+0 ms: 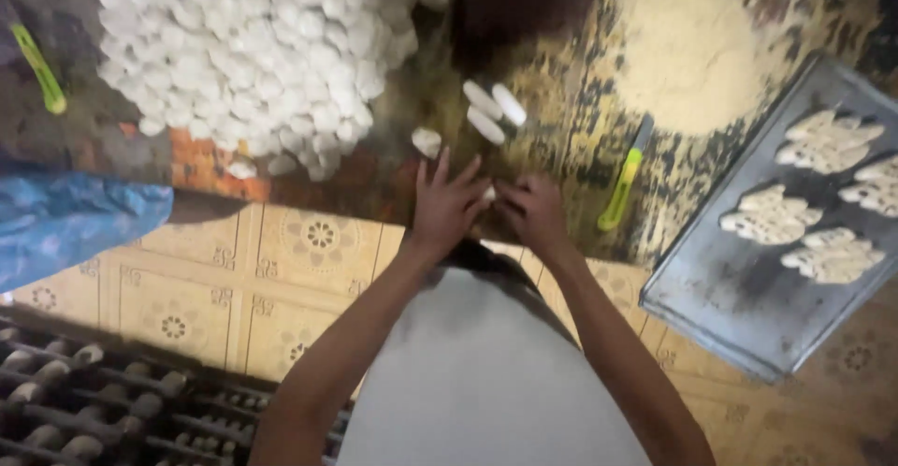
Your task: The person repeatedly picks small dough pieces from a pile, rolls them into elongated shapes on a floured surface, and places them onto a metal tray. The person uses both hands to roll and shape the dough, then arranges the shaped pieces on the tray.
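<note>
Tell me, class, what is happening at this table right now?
A person's left hand and right hand work a small white dough piece between them at the table edge. Three rolled dough sticks lie just beyond, next to a big pile of dough lumps. To the right are a green-handled knife, a flour heap and a metal tray holding four shaped pieces.

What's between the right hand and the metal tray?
In the head view, a green-handled knife lies on the patterned worktop between the right hand and the metal tray. Nothing else shows on that stretch.
</note>
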